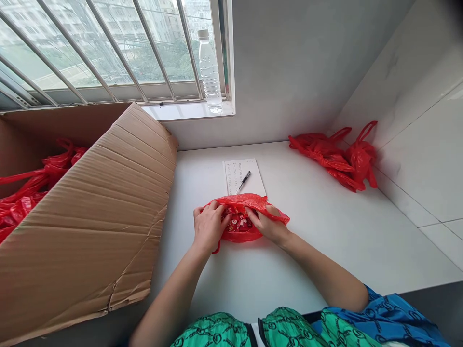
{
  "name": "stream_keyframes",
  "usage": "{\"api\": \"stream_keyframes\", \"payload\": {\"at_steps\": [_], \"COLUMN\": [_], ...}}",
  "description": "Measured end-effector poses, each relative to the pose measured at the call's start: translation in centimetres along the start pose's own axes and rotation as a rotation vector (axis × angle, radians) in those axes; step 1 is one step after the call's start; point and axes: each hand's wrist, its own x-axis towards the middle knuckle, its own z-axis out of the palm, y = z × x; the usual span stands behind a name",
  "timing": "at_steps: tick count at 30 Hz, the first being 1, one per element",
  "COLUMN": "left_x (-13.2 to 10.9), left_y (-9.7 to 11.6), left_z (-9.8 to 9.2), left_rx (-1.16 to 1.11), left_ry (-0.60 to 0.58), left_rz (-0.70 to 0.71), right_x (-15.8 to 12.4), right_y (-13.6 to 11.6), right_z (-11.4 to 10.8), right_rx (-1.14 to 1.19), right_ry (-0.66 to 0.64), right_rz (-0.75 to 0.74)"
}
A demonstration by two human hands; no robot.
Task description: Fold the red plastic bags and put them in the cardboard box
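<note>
A red plastic bag (244, 236) lies on the white table with its mouth spread apart. Inside it show several small red printed packets (239, 221); their kind is too small to make out. My left hand (210, 224) grips the bag's left rim, thumb reaching inward over the opening. On the other side my right hand (269, 224) holds the right rim, its fingers partly under the film. Just beyond the bag are a sheet of paper (253, 173) with rows of writing and a black-and-clear pen (244, 180) resting on it.
To the left stands a large open cardboard box (108, 207) with several red bags (54, 168) in it. More red plastic bags (336, 154) lie at the back right by the tiled wall. A water bottle (210, 72) stands on the sill of the barred window.
</note>
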Motion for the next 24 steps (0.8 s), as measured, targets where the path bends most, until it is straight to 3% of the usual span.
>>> {"api": "stream_keyframes", "payload": {"at_steps": [4, 11, 17, 24], "left_x": [0.1, 0.0, -0.3, -0.7], "left_y": [0.1, 0.1, 1.0, 1.3], "left_z": [-0.2, -0.5, -1.8, -2.2], "left_rx": [-0.032, -0.075, -0.312, -0.718], "left_ry": [0.0, 0.059, 0.221, 0.102], "left_rz": [0.007, 0.147, 0.121, 0.135], "right_x": [0.1, 0.0, -0.1, 0.3], "right_y": [0.0, 0.5, -0.8, -1.8], "right_z": [-0.3, -0.6, -0.7, -1.8], "right_rx": [0.054, 0.246, 0.522, 0.812], "right_ry": [-0.027, -0.131, -0.234, -0.244], "right_rz": [0.028, 0.027, 0.099, 0.165]}}
